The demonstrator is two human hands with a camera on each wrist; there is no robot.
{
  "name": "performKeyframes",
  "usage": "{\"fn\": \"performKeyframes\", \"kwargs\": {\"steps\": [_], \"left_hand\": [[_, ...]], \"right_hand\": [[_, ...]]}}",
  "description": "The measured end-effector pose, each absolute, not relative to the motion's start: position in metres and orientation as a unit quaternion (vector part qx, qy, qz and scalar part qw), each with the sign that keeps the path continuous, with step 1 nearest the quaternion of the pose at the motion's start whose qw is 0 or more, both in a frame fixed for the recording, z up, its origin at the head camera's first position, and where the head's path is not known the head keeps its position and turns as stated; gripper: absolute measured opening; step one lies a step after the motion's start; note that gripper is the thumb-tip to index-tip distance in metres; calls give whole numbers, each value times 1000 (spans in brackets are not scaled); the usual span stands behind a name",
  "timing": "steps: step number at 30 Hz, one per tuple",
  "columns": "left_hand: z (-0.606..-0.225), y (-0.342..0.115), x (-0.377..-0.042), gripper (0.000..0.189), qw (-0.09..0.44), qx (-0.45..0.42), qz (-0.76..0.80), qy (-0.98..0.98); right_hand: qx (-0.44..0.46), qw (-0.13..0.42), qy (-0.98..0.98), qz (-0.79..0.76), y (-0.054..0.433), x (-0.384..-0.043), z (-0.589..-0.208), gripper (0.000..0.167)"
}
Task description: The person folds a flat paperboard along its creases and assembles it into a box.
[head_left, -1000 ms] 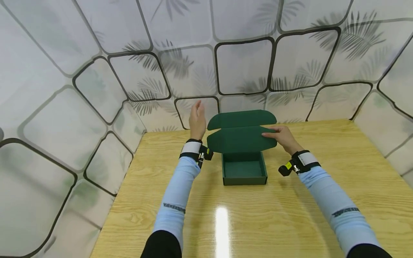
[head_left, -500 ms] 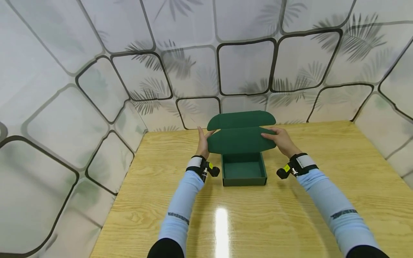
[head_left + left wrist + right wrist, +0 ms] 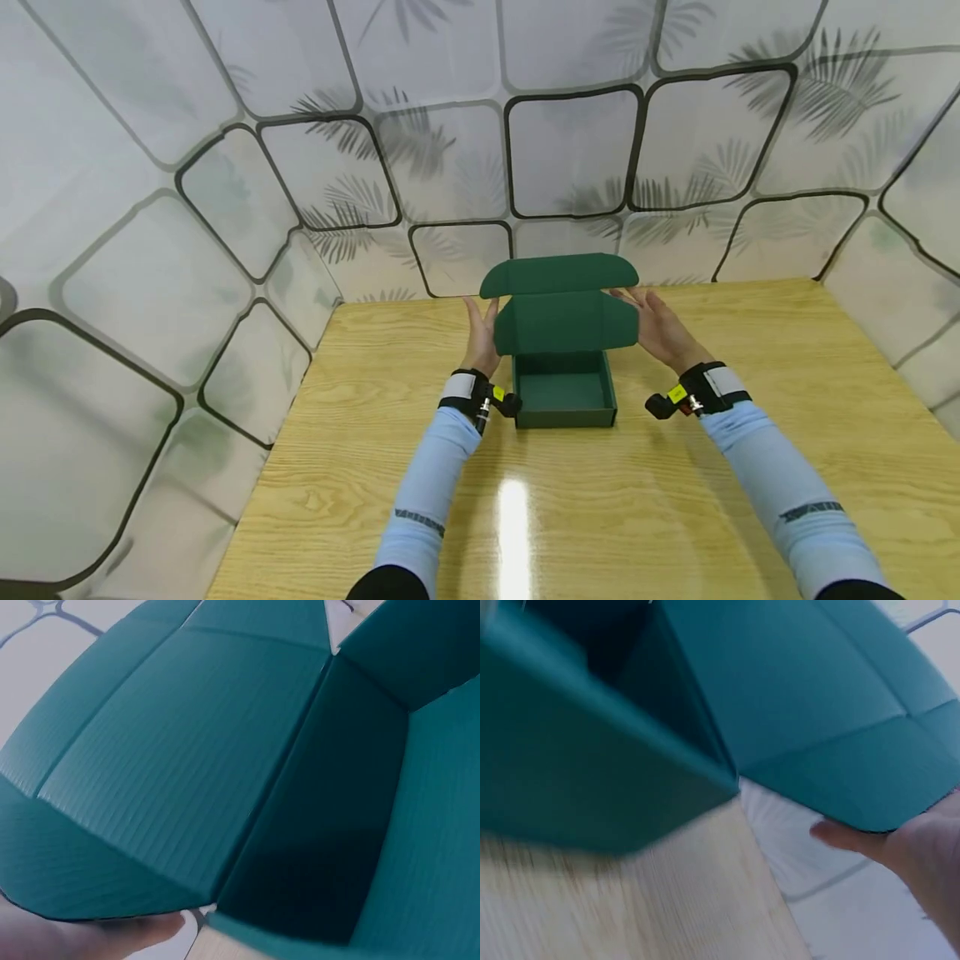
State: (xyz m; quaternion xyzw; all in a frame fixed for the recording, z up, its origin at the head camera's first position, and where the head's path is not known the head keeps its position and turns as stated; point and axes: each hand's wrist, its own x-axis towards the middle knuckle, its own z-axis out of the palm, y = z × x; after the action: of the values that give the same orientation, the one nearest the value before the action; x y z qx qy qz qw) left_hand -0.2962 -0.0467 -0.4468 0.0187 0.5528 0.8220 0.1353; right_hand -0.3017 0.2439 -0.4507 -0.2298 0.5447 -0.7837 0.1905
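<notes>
A green cardboard box [image 3: 566, 417] stands on the table with its lid [image 3: 555, 321] raised at the back and the long front flap [image 3: 558, 275] spread above it. At the lid's left edge, my left hand [image 3: 483, 343] touches the side flap [image 3: 90, 862] with fingers straight and thumb spread. My right hand [image 3: 666, 335] lies against the right side flap [image 3: 855, 776], palm at its edge and fingers reaching behind. Both side flaps angle a little inward toward me. The box's inside shows a bare bottom. Part of each hand is hidden behind the lid.
The box rests on a light wood table [image 3: 360, 433] with a bright light reflection in front of it. Patterned curtain walls [image 3: 570, 158] rise just behind the table's back edge and along its left side.
My left hand has come down from the air to the lid's left flap. My right thumb has left the lid's face, and that hand now lies at the edge. The side flaps have turned inward slightly.
</notes>
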Motion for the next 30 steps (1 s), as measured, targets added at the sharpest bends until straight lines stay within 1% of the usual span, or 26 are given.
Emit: {"fn": "performKeyframes", "kwargs": {"steps": [3, 5, 6, 8, 9, 10, 11, 15, 17, 22, 26, 30], "left_hand": [[-447, -44, -290, 77, 141, 36, 811, 566], [-448, -43, -286, 85, 145, 63, 802, 576], [-447, -42, -284, 92, 144, 79, 798, 579], [-446, -41, -279, 105, 143, 114, 786, 590], [-445, -41, -277, 110, 142, 129, 779, 597], [-443, -40, -275, 111, 142, 140, 769, 607], [-441, -40, -273, 106, 144, 149, 758, 618], [-434, -38, -267, 68, 160, 150, 721, 657], [-431, -37, -265, 58, 172, 133, 712, 668], [-429, -35, -261, 66, 164, 107, 690, 697], [-435, -35, -257, 68, 145, 129, 663, 723], [-454, -36, -258, 68, 132, 159, 643, 737]], "right_hand": [[-237, 210, 483, -816, 236, -296, -452, 91], [-248, 217, 460, -824, 230, -293, -454, 107], [-255, 221, 458, -822, 227, -291, -455, 112], [-256, 219, 478, -811, 220, -289, -457, 113], [-252, 216, 502, -798, 217, -287, -458, 113], [-242, 213, 531, -784, 215, -286, -459, 109], [-230, 210, 557, -770, 213, -284, -460, 106], [-151, 200, 649, -718, 203, -278, -458, 92], [-124, 188, 677, -701, 198, -276, -457, 86], [-95, 131, 720, -675, 187, -271, -461, 73], [-100, 86, 736, -664, 183, -266, -470, 67], [-113, 64, 744, -655, 182, -259, -480, 65]]}}
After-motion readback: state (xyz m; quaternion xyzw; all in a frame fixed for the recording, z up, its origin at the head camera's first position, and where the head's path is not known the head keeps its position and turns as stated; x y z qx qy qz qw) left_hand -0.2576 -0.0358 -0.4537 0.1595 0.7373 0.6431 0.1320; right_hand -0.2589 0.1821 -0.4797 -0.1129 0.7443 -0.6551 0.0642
